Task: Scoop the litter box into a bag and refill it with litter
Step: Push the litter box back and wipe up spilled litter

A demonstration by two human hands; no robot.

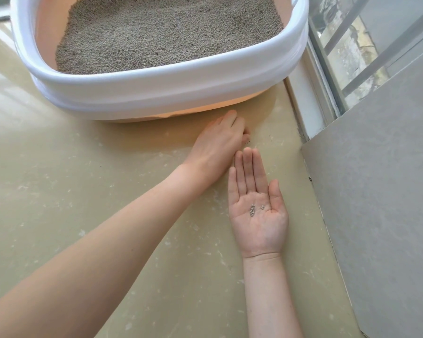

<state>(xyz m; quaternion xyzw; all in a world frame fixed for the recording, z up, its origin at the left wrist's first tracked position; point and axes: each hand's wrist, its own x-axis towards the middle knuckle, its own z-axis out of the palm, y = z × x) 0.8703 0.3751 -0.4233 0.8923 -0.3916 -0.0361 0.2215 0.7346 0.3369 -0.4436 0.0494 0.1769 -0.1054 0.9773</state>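
Right hand lies flat and open, palm up, just in front of the box, with a few grains in it. Left hand is closer to the box, fingers curled down on the floor, maybe pinching a grain (I cannot tell). The box looks full of litter, so this seems like tidying up spills. Next, those grains should go back in. Shiny tan floor; a window sits right of the box.
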